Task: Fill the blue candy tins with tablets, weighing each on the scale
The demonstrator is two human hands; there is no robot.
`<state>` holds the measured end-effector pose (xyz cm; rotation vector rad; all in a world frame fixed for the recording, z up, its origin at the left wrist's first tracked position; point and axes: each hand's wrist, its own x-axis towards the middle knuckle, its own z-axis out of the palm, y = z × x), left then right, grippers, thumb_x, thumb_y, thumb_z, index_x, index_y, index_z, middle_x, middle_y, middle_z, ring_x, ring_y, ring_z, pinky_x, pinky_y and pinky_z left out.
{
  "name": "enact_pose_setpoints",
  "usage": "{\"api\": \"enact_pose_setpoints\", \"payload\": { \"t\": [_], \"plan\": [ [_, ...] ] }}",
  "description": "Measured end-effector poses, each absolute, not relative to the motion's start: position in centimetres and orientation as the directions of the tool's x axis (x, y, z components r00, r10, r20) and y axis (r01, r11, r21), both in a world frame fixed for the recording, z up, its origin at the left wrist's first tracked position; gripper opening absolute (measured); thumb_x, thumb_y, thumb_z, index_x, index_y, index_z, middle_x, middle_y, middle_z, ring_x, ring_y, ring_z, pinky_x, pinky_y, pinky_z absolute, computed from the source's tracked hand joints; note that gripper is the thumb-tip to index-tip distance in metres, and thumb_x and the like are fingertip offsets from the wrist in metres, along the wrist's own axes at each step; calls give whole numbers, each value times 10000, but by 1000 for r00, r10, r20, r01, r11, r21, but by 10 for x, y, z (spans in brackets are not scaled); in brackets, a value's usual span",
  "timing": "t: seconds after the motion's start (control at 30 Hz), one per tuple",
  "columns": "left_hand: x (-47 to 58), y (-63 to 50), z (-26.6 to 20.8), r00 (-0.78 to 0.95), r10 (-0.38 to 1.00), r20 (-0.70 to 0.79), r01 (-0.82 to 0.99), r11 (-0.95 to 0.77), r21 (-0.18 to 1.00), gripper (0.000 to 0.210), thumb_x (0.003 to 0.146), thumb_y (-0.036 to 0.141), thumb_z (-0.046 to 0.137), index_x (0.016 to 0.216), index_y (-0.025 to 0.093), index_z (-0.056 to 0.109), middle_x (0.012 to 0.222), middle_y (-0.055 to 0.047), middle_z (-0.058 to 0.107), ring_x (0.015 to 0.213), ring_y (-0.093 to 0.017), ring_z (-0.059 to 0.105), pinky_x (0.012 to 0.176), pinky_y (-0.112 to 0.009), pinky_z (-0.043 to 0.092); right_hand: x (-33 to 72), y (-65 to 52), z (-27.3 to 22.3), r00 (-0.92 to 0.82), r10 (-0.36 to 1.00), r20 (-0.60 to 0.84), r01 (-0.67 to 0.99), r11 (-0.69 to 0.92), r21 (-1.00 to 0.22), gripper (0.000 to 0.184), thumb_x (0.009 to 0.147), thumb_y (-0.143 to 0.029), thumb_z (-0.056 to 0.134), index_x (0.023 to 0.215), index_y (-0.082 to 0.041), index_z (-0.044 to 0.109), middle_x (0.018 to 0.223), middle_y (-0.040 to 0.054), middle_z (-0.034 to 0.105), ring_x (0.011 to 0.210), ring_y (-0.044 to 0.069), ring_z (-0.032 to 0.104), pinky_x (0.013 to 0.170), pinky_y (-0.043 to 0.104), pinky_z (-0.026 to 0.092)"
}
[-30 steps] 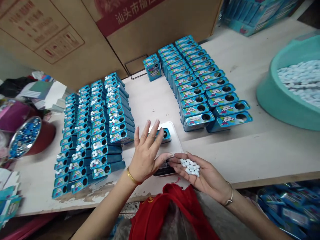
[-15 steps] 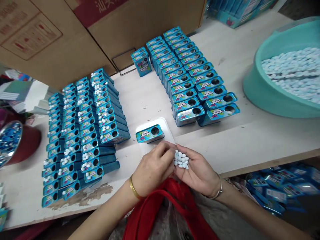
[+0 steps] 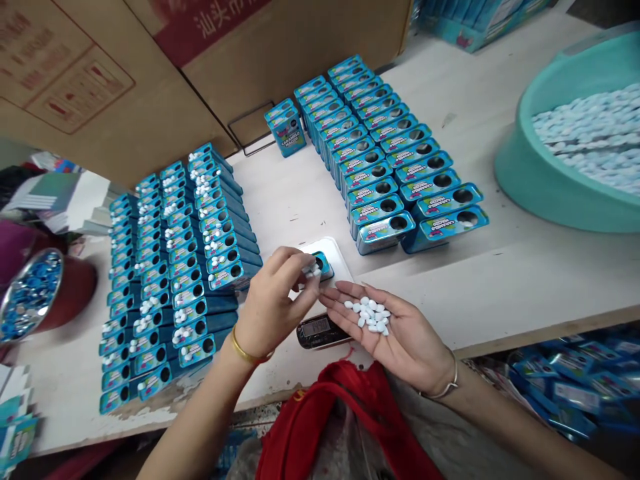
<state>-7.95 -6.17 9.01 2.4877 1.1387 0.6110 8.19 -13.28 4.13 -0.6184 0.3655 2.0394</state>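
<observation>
A blue candy tin [image 3: 327, 265] with a round hole in its top stands on the white plate of a small scale [image 3: 341, 257]. The scale's dark display [image 3: 316, 328] shows digits. Bent fingers of my left hand [image 3: 267, 303] pinch a few pale candies [image 3: 312, 269] right at the tin's hole and cover part of the tin. My right hand [image 3: 413, 343] is palm up, fingers extended, holding a small heap of pale blue-white candies [image 3: 370, 313] in the palm. Its fingertips are near the scale's front.
Rows of tins with loose candies on top [image 3: 187, 313] stand at left; more tins [image 3: 385, 230] stand at right. A teal basin [image 3: 540, 190] holds many candies. A red bowl [image 3: 77, 293] contains shiny blue pieces. Cardboard boxes [image 3: 280, 40] line the back.
My left hand has moved left and up from my right palm to the tin, carrying some candies. My right palm has opened flatter, and the scale's display has come into view.
</observation>
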Motion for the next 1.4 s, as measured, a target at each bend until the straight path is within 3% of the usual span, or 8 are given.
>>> {"api": "enact_pose_setpoints", "payload": {
  "t": [0.17,0.3,0.5,0.73,1.13,1.3,1.4],
  "plan": [
    [-84,-55,88,616,771,162,659,-617,429,105,854,138,508,942,158,561,860,-37,569,737,-104,536,668,-230,463,86,-135,37,-405,695,-593,-858,-513,-16,301,896,-231,406,1034,-77,624,1119,164,663,1125,216,578,987,334,452],
    [-86,-56,93,586,786,196,654,-601,459,76,858,126,503,884,165,562,840,-28,584,752,-106,544,676,-235,461,90,-137,37,-377,671,-639,-861,-509,-25,298,897,-225,403,1033,-72,619,1119,171,662,1132,233,572,987,344,458],
    [-105,-61,103,367,871,327,701,-490,518,65,837,181,568,901,188,575,830,-6,589,736,-104,550,679,-249,475,103,-143,32,-303,659,-688,-876,-478,-72,292,887,-206,413,1060,-80,613,1165,179,636,1160,246,549,979,356,473],
    [-131,-74,93,191,924,331,743,-356,566,83,823,229,595,896,189,585,821,-4,591,747,-109,566,685,-247,487,120,-154,25,-160,630,-760,-900,-409,-150,281,878,-153,397,1022,-96,631,1147,154,651,1152,246,555,947,351,501],
    [-119,-79,87,392,869,302,738,-493,460,54,842,189,566,881,169,596,791,-17,588,695,-105,519,639,-239,438,119,-159,28,-178,628,-757,-900,-416,-133,292,892,-160,378,1035,-104,626,1134,135,662,1157,238,549,944,343,501],
    [-103,-71,83,538,811,231,754,-585,298,116,875,223,517,906,163,611,823,-46,581,774,-150,515,705,-294,427,112,-158,27,-234,625,-745,-893,-440,-90,269,887,-174,408,1023,-103,629,1122,132,668,1156,233,550,955,330,494],
    [-91,-63,82,579,792,196,744,-611,272,147,891,227,484,872,157,611,805,-47,568,758,-150,508,687,-289,424,105,-156,28,-277,621,-733,-888,-457,-52,266,885,-175,416,1020,-83,626,1116,151,666,1153,248,551,958,334,491]
  ]
}}
